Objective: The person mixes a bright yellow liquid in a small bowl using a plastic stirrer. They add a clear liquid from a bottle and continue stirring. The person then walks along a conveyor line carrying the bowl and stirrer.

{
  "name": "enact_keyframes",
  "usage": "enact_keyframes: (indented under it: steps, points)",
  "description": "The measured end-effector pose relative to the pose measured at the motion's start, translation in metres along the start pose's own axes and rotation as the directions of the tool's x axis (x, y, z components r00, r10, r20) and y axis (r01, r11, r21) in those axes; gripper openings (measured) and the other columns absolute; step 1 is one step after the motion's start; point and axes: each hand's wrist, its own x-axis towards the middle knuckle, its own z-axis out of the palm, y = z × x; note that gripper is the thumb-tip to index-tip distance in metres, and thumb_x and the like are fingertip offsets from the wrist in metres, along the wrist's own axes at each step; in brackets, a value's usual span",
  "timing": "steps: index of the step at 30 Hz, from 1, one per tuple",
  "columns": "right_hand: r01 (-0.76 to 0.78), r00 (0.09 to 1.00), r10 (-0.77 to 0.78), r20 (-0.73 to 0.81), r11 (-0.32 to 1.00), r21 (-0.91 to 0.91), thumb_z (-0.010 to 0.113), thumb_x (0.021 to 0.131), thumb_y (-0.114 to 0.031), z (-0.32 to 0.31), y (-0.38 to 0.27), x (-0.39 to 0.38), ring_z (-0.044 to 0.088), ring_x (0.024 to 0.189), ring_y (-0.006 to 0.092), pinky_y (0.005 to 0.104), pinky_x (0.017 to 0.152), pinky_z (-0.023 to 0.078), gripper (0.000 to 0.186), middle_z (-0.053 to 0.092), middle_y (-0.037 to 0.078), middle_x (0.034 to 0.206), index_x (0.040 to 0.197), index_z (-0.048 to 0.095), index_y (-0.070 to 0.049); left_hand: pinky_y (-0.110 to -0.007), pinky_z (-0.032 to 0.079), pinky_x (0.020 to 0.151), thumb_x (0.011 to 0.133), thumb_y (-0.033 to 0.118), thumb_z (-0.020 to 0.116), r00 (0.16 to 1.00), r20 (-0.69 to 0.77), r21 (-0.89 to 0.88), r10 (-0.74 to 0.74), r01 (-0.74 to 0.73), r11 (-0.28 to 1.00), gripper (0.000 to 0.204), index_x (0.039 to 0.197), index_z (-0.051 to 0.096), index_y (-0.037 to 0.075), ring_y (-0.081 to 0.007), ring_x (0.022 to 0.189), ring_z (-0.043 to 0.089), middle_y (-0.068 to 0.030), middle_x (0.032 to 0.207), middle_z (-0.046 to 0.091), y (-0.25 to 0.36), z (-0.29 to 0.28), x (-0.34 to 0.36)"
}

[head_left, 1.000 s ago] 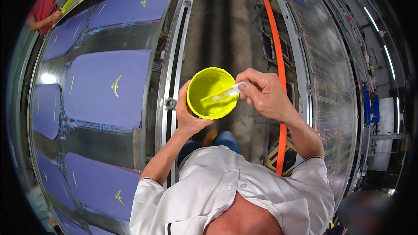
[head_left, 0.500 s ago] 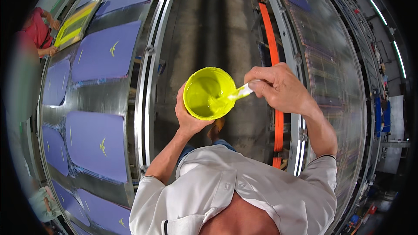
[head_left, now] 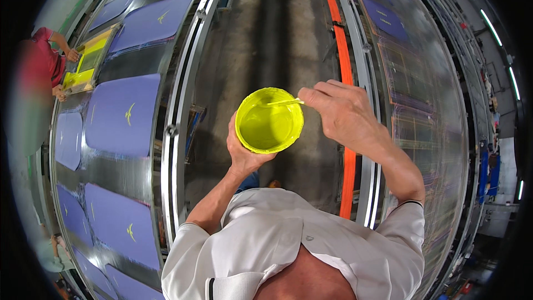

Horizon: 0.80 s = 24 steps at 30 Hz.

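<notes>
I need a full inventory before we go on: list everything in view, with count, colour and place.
Tub: one, bright yellow, centre
Paint-like contents: one batch, bright yellow, inside tub
Stick: one, yellow-coated, across tub's upper rim
Flat panels: many, purple, mostly left table
Screen-like frame: one, yellow-smeared, upper left
Long tables: two, greyish, left and right
Orange band: one, right of centre
Lights: several, white, far right
Co-worker: one, red top, at the frame
Another person: one, partly visible, pale sleeve, lower left
Shirt: one, white, bottom
Left hand: one, bare, holding tub
Right hand: one, bare, gripping stick
</notes>
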Motion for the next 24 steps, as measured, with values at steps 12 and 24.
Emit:
enact_keyframes:
  steps: [12, 24]
  points:
    - [-0.799, 0.595, 0.599, 0.537, 0.365, 0.478, 0.054, 0.094, -0.007, 0.01, 0.115, 0.15, 0.057, 0.055, 0.0145, 0.0314, 0.054, 0.045, 0.016, 0.063, 0.009, 0.068, 0.1, 0.067, 0.001, -0.039, 0.045, 0.109, 0.053, 0.018, 0.094, 0.99, 0.125, -0.185, -0.064, 0.087, 0.979, 0.105, 0.144, 0.044, 0.003, -0.0273, 0.125, 0.058, -0.0136, 0.137, 0.056, -0.073, 0.034, 0.206]
    - [-0.258, 0.959, 0.248, 0.138, 0.964, 0.062, 0.06, 0.087, 0.003, 0.011, 0.27, 0.262, 0.061, 0.06, 0.0323, 0.0397, 0.058, 0.047, 0.011, 0.06, 0.015, 0.068, 0.096, 0.063, -0.001, -0.038, 0.045, 0.108, 0.052, 0.02, 0.096, 1.0, -0.009, -0.12, 0.005, -0.006, 0.993, 0.105, 0.143, 0.046, 0.003, -0.0274, 0.125, 0.058, -0.0133, 0.136, 0.058, -0.137, 0.079, 0.37]
